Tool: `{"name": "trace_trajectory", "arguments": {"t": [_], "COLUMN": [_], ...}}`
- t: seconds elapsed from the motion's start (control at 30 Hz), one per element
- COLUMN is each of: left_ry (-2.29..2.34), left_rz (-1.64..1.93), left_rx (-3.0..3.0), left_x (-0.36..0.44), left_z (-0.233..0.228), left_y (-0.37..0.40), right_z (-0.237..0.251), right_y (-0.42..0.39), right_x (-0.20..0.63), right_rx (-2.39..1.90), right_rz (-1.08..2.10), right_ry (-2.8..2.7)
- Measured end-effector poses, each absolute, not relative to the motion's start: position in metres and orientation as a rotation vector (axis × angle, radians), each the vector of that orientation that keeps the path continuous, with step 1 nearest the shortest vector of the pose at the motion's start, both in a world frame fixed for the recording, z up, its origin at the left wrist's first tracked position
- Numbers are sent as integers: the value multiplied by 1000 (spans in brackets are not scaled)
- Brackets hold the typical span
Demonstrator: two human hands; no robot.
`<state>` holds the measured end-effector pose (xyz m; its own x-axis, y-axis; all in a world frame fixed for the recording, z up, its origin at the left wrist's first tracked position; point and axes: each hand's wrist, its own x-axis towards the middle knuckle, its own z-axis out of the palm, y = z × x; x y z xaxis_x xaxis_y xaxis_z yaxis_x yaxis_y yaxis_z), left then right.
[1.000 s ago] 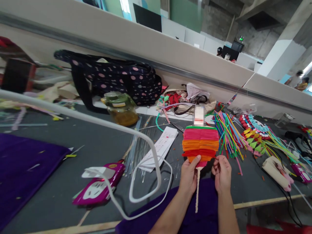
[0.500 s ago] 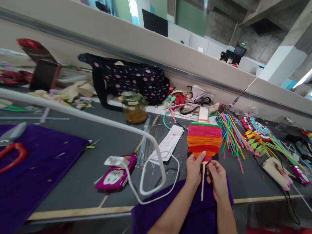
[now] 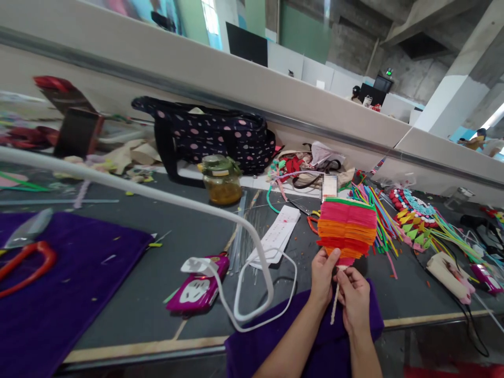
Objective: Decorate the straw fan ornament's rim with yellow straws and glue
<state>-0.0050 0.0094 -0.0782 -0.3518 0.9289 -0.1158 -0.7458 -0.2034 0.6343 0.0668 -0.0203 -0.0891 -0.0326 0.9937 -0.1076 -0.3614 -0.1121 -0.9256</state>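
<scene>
Pink-and-orange layered piece (image 3: 346,231): your left hand (image 3: 323,274) clamps its lower end; your right hand (image 3: 355,299) pinches the pale stem (image 3: 334,308) just beneath. Caution: uneven grip pressure could crease the layers or twist the stem loose. The piece extends beyond both hands, away from you. Behind it, to the right, coloured strips (image 3: 388,231) lie on the bench (image 3: 189,231).

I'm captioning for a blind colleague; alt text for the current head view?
A person's left hand grips the base of a striped pink, orange and red craft while the right hand pinches its pale stick near the top. Beyond, a dark table holds a jar and colourful strips.
</scene>
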Motion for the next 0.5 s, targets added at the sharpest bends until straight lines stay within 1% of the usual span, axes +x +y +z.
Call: {"name": "trace_trajectory", "arguments": {"t": [0.2,0.5], "left_ry": [843,955], "left_rz": [1983,1875], "left_rx": [258,353], "left_x": [-16,-31], "left_z": [-77,-71], "left_y": [10,7], "right_z": [-87,-91], "right_y": [-23,-32], "right_x": [77,82], "right_rx": [-1021,-1032], "right_rz": [1392,1416], "right_ry": [-895,-900]}}
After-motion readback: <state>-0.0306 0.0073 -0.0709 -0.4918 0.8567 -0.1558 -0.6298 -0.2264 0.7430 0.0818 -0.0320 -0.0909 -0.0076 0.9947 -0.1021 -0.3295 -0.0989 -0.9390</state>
